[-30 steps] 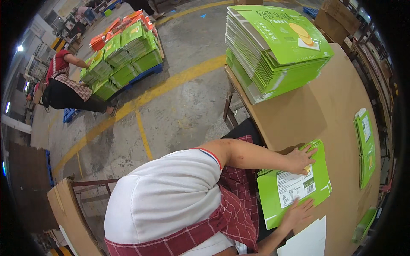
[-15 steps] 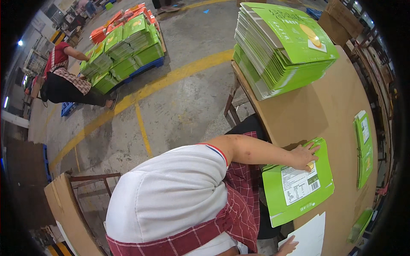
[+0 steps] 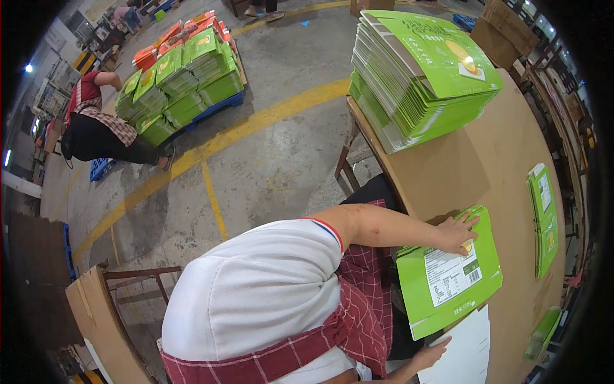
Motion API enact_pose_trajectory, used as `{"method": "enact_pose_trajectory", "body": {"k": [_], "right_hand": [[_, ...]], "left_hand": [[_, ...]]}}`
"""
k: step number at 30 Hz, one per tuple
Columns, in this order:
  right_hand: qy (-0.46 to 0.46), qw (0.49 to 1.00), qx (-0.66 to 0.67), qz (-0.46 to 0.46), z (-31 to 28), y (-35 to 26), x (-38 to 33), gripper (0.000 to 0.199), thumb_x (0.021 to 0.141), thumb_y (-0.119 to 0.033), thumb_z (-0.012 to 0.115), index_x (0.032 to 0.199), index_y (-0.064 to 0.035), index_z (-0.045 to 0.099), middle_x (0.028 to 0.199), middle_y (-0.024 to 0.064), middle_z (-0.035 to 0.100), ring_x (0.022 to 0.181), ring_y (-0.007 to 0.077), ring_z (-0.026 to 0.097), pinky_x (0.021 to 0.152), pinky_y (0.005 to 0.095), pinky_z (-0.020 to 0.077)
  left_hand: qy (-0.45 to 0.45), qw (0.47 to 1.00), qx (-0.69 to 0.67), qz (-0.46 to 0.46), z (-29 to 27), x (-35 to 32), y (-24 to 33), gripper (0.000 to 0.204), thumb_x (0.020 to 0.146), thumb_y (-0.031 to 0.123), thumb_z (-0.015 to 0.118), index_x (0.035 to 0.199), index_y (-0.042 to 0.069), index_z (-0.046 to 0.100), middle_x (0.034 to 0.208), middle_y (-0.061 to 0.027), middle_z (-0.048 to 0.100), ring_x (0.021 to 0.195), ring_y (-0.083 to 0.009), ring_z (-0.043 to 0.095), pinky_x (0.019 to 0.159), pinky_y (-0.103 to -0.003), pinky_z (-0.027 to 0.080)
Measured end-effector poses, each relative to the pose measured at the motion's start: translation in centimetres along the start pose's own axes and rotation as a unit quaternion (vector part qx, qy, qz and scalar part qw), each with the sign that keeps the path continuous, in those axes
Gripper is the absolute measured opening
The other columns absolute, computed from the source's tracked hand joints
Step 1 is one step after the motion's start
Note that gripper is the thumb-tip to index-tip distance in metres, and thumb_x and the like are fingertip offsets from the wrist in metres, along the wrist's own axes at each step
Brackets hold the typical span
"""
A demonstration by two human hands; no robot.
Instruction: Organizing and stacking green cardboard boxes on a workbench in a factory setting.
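A brown worktable (image 3: 486,147) carries, at its far corner, a tall fanned stack of flat green cartons (image 3: 422,77), the top one showing a yellow oval picture and a small white patch. On the near edge of the table, overhanging it slightly, lies a thinner pile of the same flat green cartons (image 3: 451,278), glossy bright green with a white printed label panel facing up. The left hand (image 3: 457,232) lies flat on the far edge of this pile, fingers spread and extended, pressing down rather than gripping. Along the table's right edge rests a narrow green pack (image 3: 543,217) with a white label, well apart from the pile. A white sheet (image 3: 467,352) sits just beside the pile's near corner; the right hand (image 3: 432,353) touches its edge with fingers loosely curled, though whether it grips the sheet cannot be told.
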State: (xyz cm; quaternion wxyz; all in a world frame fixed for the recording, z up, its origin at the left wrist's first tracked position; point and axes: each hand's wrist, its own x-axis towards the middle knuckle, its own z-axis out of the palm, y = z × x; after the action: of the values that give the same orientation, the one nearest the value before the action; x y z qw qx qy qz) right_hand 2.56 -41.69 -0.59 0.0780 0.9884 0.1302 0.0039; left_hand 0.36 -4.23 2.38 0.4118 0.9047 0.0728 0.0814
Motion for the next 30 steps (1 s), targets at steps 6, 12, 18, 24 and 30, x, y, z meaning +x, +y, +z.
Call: {"method": "enact_pose_trajectory", "body": {"k": [6, 12, 18, 24, 30], "right_hand": [[0.034, 0.912, 0.408, -0.016, -10.0, 2.2, 0.2, 0.049, 0.087, -0.013, 0.056, 0.131, 0.004, 0.042, 0.122, 0.0171, 0.054, 0.1, 0.0282, 0.058, 0.089, 0.0378, 0.0447], [0.15, 0.675, 0.718, 0.078, -18.7, -2.5, -5.4, 0.028, 0.084, -0.015, 0.059, 0.101, 0.0073, 0.063, 0.081, 0.0148, 0.065, 0.072, 0.02, 0.063, 0.064, 0.0289, 0.0518], [-0.054, 0.468, 0.874, 0.117, -11.1, -5.1, -1.1, 0.026, 0.086, -0.011, 0.056, 0.105, 0.0074, 0.058, 0.092, 0.0142, 0.064, 0.076, 0.0198, 0.064, 0.063, 0.0272, 0.0525], [-0.141, 0.541, 0.825, 0.083, -9.7, -10.8, -1.5, 0.048, 0.083, 0.002, 0.053, 0.129, 0.0038, 0.042, 0.117, 0.0159, 0.056, 0.105, 0.0232, 0.057, 0.088, 0.0329, 0.0475], [-0.139, 0.52, 0.836, 0.102, -8.0, -14.7, 0.2, 0.053, 0.083, 0.003, 0.05, 0.134, 0.002, 0.034, 0.12, 0.016, 0.053, 0.105, 0.0241, 0.056, 0.087, 0.0335, 0.0482]], "left_hand": [[0.031, 0.997, 0.07, 0.021, 0.4, 0.6, -0.4, 0.06, 0.079, 0.043, 0.062, 0.131, 0.016, 0.047, 0.143, -0.0207, 0.029, 0.132, -0.0413, 0.024, 0.105, -0.053, 0.029], [0.078, 0.978, 0.194, 0.011, 0.6, 0.8, -0.4, 0.062, 0.081, 0.054, 0.059, 0.133, 0.022, 0.048, 0.149, -0.0125, 0.024, 0.138, -0.0342, 0.019, 0.101, -0.06, 0.028], [0.028, 0.993, 0.116, -0.008, -0.3, 1.2, 0.0, 0.061, 0.088, 0.054, 0.048, 0.136, 0.016, 0.043, 0.15, -0.0136, 0.021, 0.14, -0.0326, 0.014, 0.104, -0.061, 0.022], [0.0, 0.964, -0.26, -0.048, -1.8, 1.6, -0.3, 0.065, 0.091, 0.046, 0.046, 0.141, 0.01, 0.027, 0.146, -0.0212, 0.026, 0.134, -0.0379, 0.025, 0.105, -0.046, 0.03], [0.1, 0.99, 0.043, 0.085, -3.1, 2.4, 0.5, 0.072, 0.087, 0.045, 0.055, 0.143, 0.01, 0.025, 0.143, -0.0267, 0.025, 0.133, -0.0403, 0.026, 0.102, -0.046, 0.034]]}}
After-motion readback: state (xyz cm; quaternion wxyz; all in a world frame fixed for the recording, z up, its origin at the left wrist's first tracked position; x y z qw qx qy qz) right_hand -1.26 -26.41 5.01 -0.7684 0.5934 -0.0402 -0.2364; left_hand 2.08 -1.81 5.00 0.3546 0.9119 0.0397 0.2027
